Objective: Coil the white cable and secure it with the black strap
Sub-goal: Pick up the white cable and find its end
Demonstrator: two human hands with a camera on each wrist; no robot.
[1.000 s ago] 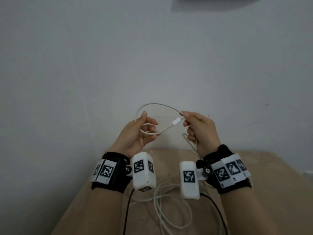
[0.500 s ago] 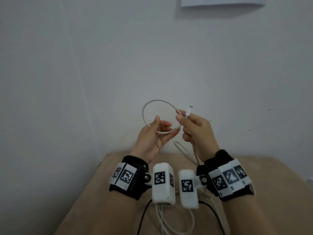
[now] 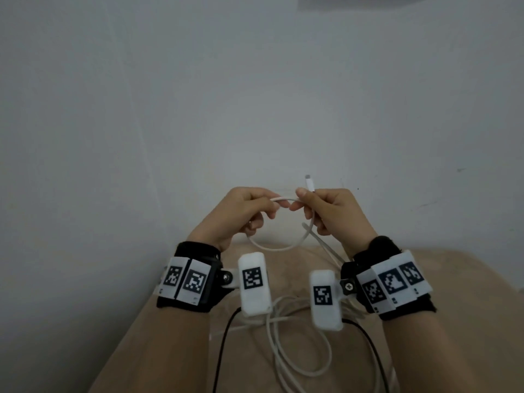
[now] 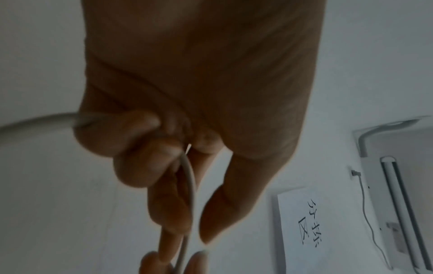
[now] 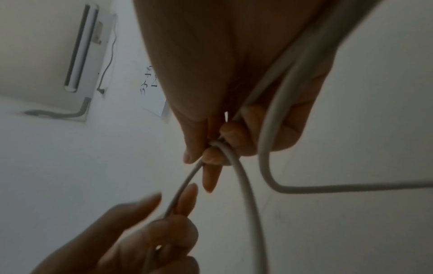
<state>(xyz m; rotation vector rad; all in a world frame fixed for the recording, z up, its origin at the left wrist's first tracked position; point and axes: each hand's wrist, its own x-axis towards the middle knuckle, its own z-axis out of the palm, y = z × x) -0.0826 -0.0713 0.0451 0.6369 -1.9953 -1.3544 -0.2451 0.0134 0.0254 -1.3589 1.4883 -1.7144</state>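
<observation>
Both hands hold the white cable point(image 3: 280, 246) up in front of the wall. My left hand point(image 3: 249, 211) grips one side of a small loop, fingers curled round the cable point(image 4: 189, 185). My right hand point(image 3: 326, 207) pinches the other side just below the white plug point(image 3: 309, 184), which sticks up above the thumb. The loop hangs below and between the hands. In the right wrist view the cable point(image 5: 243, 185) runs through the pinch to the left hand point(image 5: 150, 231). The rest of the cable point(image 3: 286, 350) lies in loose loops on the table. No black strap is visible.
A beige table point(image 3: 467, 321) lies below the hands against a plain white wall point(image 3: 255, 95). Thin black wires point(image 3: 224, 344) run from the wrist cameras down toward me. A paper sheet with handwriting point(image 4: 302, 220) hangs on the wall above.
Both hands dropped lower and closer together. The loop, which arched above the hands, now hangs beneath them. The plug now points upward above the right thumb.
</observation>
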